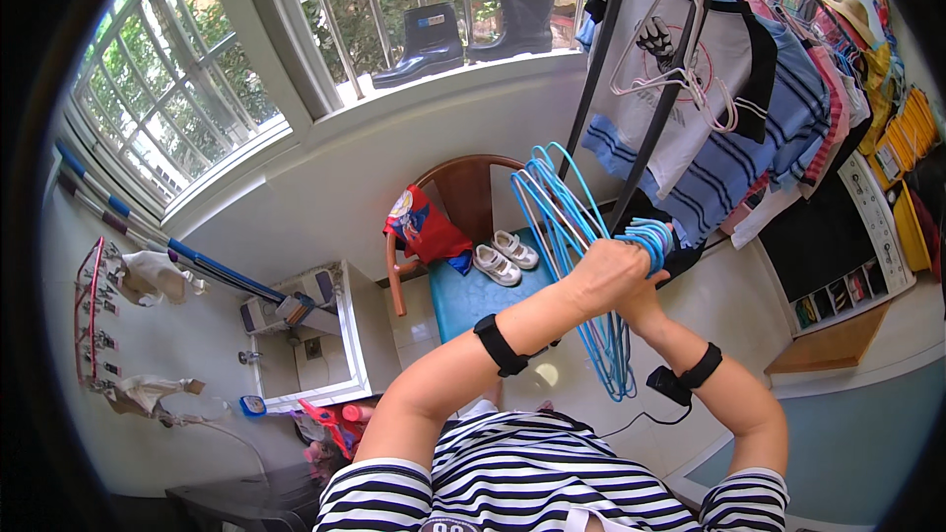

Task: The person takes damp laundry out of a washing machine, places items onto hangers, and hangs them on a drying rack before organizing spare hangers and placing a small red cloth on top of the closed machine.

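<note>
I'm looking down into a bright laundry nook: tiled floor (729, 286) below, curved barred window (394, 0) ahead, everything bowed by the lens. Nearest me, the striped shirt (512, 473) and both forearms coming up from the bottom edge, each with a black wristband.

The left hand (606, 276) is closed round a thick bunch of blue hangers (562, 227), gripping at the hook end. The right hand (641, 300) sits just behind and under it, mostly hidden; it looks wrapped on the same bunch, where the hooks (650, 234) curl together to its right. So the hangers are up in the air at chest height, in front of me, loops fanning up-left and hanging down between the wrists. I'd judge both hands clamp there to keep the hooks stacked so the bunch doesn't splay.

Just past the hands, a black rack pole (650, 128) slants up, with white hangers (680, 69) hooked at its top and a row of shirts (749, 108) along the rail. Left of that, a wooden chair (463, 187) with a teal seat carries small white shoes (505, 256) and a red garment (424, 227) over its arm. Further left, a white sink (345, 335). Farthest off, two dark boots (473, 34) on the sill, likely airing in the sun.
</note>
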`<state>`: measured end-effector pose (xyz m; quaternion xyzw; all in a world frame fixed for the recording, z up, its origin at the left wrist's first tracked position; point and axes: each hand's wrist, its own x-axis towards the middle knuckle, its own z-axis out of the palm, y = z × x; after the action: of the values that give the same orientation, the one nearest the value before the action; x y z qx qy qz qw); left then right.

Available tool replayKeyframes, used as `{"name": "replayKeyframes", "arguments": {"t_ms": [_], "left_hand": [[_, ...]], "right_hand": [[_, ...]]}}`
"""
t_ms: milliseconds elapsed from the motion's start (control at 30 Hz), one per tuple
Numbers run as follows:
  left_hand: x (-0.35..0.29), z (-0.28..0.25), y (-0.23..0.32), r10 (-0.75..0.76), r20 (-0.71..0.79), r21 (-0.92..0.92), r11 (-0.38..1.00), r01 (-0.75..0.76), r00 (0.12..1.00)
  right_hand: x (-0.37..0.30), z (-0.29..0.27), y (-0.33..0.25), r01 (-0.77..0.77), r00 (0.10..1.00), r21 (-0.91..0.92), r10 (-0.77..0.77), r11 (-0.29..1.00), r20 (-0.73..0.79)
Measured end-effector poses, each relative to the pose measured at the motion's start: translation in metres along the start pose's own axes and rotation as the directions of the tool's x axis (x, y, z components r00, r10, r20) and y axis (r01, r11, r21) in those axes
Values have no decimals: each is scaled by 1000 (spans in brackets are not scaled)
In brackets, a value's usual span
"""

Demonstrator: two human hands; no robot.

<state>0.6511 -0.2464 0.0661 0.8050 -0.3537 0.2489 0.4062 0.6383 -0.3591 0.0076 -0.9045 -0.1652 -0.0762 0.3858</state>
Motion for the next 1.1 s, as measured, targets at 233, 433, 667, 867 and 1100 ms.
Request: {"name": "replayKeyframes", "arguments": {"t_ms": [233,433,667,867,1100], "left_hand": [[-7,-18,18,36,18,-64,997,-35,999],[-55,-62,-53,-470,-394,-202,882,425,790],[-31,-78,-93,-477,454,-852,15,524,752],[-6,-98,-76,-448,407,-872,71,485,796],[31,-134,-38,-412,272,-912,177,370,869]], "right_hand": [[-1,-4,4,-241,951,698,307,675,31],[10,-43,-21,-401,908,815,300,418,292],[17,-52,-27,-412,910,835,118,364,398],[26,-51,-31,-406,899,862,-38,303,437],[30,-41,-23,-199,957,856,-94,477,275]]}}
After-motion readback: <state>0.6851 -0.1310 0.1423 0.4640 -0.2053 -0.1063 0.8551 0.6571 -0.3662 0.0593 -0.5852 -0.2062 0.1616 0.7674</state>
